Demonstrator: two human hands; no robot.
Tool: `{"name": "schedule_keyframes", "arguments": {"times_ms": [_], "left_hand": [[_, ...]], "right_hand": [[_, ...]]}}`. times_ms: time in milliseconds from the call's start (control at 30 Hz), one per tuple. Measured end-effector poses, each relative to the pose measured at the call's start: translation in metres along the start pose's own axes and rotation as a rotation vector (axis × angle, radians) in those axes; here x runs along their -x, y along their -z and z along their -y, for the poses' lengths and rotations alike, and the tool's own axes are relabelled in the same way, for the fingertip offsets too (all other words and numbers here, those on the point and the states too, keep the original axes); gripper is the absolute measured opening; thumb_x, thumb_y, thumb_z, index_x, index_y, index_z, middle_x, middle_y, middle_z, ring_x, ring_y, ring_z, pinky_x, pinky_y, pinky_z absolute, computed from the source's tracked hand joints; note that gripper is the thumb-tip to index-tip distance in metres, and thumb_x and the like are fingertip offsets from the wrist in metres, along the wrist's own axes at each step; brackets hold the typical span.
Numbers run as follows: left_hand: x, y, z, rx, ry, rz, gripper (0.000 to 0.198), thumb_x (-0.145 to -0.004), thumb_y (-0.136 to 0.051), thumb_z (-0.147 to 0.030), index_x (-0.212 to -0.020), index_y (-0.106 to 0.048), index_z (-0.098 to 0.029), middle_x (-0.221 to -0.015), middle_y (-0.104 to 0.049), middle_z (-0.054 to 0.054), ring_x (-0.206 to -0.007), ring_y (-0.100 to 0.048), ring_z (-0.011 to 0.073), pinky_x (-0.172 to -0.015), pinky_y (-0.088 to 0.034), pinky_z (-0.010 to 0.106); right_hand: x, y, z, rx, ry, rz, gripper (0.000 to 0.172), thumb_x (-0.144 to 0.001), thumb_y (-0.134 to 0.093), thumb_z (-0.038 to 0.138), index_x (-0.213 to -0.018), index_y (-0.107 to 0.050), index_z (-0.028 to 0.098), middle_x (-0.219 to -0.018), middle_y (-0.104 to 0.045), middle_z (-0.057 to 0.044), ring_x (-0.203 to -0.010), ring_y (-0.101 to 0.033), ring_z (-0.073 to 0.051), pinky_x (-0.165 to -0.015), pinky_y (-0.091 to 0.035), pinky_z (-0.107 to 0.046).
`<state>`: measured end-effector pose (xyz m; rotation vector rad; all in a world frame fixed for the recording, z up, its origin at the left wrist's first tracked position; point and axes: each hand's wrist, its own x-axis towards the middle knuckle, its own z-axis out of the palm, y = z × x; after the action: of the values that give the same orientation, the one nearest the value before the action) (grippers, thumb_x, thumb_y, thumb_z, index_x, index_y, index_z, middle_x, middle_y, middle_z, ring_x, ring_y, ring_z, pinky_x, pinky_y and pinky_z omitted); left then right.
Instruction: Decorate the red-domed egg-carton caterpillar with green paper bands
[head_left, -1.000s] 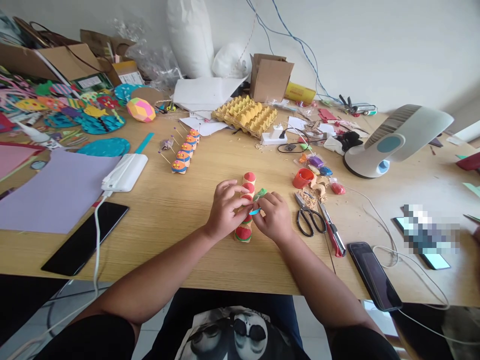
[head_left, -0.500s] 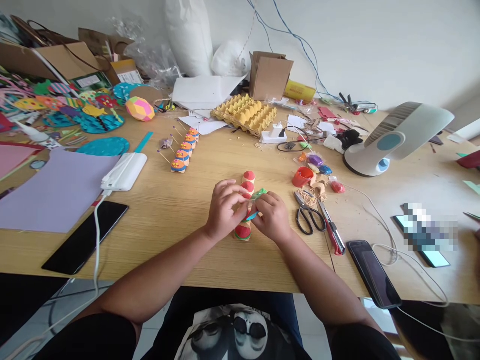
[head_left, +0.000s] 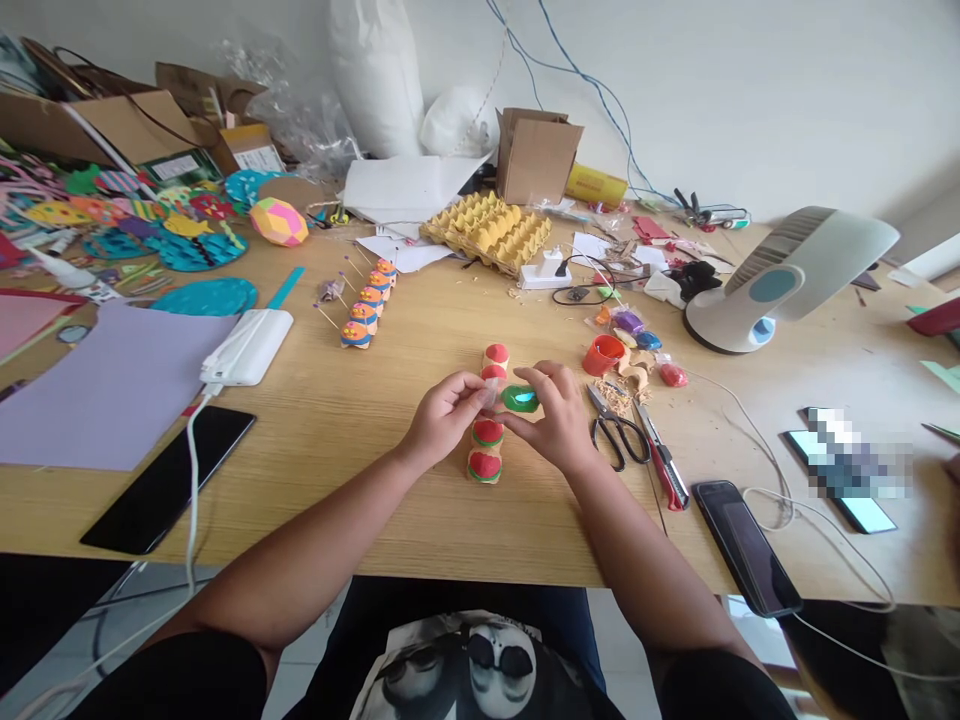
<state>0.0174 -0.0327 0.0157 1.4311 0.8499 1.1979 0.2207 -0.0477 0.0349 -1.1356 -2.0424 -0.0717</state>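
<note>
My left hand [head_left: 446, 415] pinches the clear plastic end of a small packet [head_left: 520, 399] with green stuff inside, much like modelling clay. A light blue patch shows on the packet's face. My right hand [head_left: 555, 415] curves around the packet's other end, thumb and fingers spread apart; whether it touches the packet I cannot tell. Under both hands lies a row of egg-carton cups [head_left: 486, 466] painted red on top, the nearer ones with green rims. The middle of that row is partly hidden by the fingers and packet.
Scissors [head_left: 619, 430], a red box cutter [head_left: 667, 465], a red cup [head_left: 604, 354] and coloured clay packets [head_left: 628, 321] lie to the right. A decorated egg-carton caterpillar [head_left: 367, 305] stands left. Phones [head_left: 748, 545], a power bank [head_left: 247, 347] and a fan [head_left: 780, 285] surround the work area.
My hands have moved slightly apart. My right fingers have spread from a pinch, and the green packet now faces up between the hands, with its clear end in my left fingers.
</note>
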Motion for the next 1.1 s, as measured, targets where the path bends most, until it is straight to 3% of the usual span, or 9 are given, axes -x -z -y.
{"name": "schedule_keyframes", "arguments": {"times_ms": [200, 333, 567, 767, 1100], "left_hand": [[-0.001, 0.003, -0.003, 0.070, -0.022, -0.017, 0.026, -0.090, -0.071, -0.040, -0.103, -0.059, -0.020, -0.085, -0.076, 0.002, -0.075, -0.072, 0.0143, -0.069, -0.058, 0.025], [-0.003, 0.006, -0.003, -0.070, -0.117, 0.018, 0.018, -0.088, -0.073, -0.035, -0.094, -0.068, -0.018, -0.092, -0.076, 0.004, -0.085, -0.073, 0.0164, -0.078, -0.060, 0.028], [-0.004, 0.011, -0.004, -0.241, -0.223, 0.079, 0.018, -0.089, -0.072, -0.031, -0.101, -0.079, -0.020, -0.105, -0.076, 0.009, -0.095, -0.073, 0.0190, -0.081, -0.061, 0.029], [-0.004, 0.010, -0.007, -0.197, -0.171, 0.140, 0.025, -0.090, -0.071, -0.033, -0.111, -0.078, -0.021, -0.110, -0.076, 0.009, -0.099, -0.073, 0.0196, -0.083, -0.062, 0.028], [-0.003, 0.005, -0.011, -0.073, -0.152, 0.137, 0.020, -0.085, -0.077, -0.034, -0.100, -0.080, -0.021, -0.110, -0.075, 0.008, -0.101, -0.072, 0.0204, -0.083, -0.062, 0.029]], "right_hand": [[0.002, -0.010, -0.007, -0.183, 0.033, 0.084, 0.035, -0.092, -0.069, 0.046, -0.115, -0.061, 0.021, -0.094, -0.070, -0.008, -0.086, -0.064, -0.024, -0.077, -0.051, -0.037], [0.002, -0.012, -0.011, -0.277, 0.001, 0.098, 0.036, -0.091, -0.069, 0.052, -0.109, -0.062, 0.022, -0.092, -0.070, -0.008, -0.084, -0.063, -0.023, -0.076, -0.051, -0.036], [0.001, -0.010, -0.010, -0.341, -0.034, 0.154, 0.037, -0.091, -0.068, 0.055, -0.104, -0.062, 0.021, -0.091, -0.069, -0.008, -0.084, -0.063, -0.023, -0.076, -0.049, -0.035], [0.005, -0.014, -0.008, -0.361, -0.049, 0.139, 0.033, -0.095, -0.063, 0.054, -0.098, -0.058, 0.021, -0.086, -0.067, -0.007, -0.078, -0.060, -0.021, -0.072, -0.047, -0.033], [0.002, -0.010, 0.006, -0.460, -0.135, 0.145, 0.036, -0.098, -0.054, 0.056, -0.083, -0.051, 0.023, -0.075, -0.059, -0.003, -0.069, -0.053, -0.018, -0.067, -0.043, -0.032]]}}
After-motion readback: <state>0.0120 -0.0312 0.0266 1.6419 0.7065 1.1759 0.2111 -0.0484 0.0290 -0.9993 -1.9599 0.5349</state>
